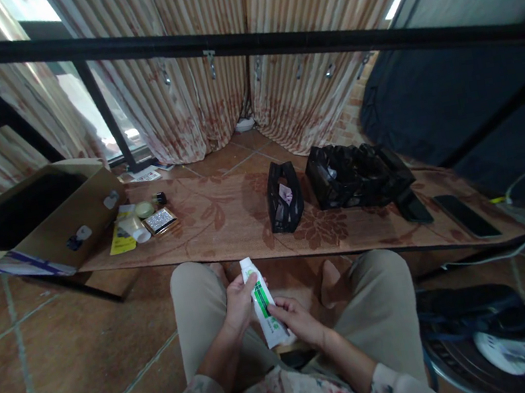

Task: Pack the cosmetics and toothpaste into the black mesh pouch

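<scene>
A white squeeze tube [269, 329] with a green label lies slantwise between my hands, above my lap, its cap end pointing away from me. My left hand [240, 301] is wrapped round its upper part, with the thumb on the front near the cap. Lower down, my right hand [297, 317] pinches the tube's right side, thumb on the label. The fingers behind the tube are hidden. Beyond my knees stands a low bench [217, 224] with a brown flowered cover. On it, closest to my hands, sits a small black mesh bag [287, 209] with something pinkish inside.
A cardboard box [90, 218] stands at the bench's left end, beside a yellow packet [122, 242], a glittery compact [160, 220] and small jars. Rightward are black bags [349, 175] and a phone [467, 216]. A black metal bar [236, 41] crosses above. Cables and a power strip lie right.
</scene>
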`<state>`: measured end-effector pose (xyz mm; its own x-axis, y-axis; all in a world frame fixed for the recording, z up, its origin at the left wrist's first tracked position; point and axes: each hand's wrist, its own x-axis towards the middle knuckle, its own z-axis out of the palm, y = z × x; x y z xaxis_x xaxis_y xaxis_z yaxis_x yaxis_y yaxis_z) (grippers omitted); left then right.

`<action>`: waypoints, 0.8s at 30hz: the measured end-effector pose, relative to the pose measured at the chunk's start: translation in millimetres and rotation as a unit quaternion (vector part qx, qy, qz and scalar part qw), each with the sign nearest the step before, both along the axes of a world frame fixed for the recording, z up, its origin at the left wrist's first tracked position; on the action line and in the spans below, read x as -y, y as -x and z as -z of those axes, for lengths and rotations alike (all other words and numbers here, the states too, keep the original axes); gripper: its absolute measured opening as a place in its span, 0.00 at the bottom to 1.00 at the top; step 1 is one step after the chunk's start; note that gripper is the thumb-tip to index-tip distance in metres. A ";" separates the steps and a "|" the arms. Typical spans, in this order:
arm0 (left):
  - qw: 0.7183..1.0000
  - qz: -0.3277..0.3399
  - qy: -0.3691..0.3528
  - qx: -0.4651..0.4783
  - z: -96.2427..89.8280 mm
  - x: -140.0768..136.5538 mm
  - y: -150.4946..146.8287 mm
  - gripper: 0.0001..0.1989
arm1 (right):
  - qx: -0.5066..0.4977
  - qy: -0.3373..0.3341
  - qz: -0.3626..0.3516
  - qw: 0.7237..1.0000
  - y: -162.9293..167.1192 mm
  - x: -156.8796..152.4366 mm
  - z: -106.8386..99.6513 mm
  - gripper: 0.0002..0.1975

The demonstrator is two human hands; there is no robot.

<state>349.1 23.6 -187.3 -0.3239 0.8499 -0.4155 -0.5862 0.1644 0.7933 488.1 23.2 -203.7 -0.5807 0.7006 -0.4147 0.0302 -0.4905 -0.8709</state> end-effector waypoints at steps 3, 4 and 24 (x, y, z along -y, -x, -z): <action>1.000 0.023 -0.002 -0.011 1.3 0.1 -1.9 0.22 | 0.006 -0.006 0.015 1.000 7.0 -7.1 1.8 0.26; 0.999 0.034 -0.002 -0.012 1.8 0.0 -2.3 0.22 | 0.008 -0.009 0.020 1.000 9.4 -9.8 2.5 0.26; 0.997 0.034 0.047 -0.046 2.2 -1.9 3.2 0.23 | 0.004 -0.040 0.016 0.999 13.4 3.9 0.0 0.16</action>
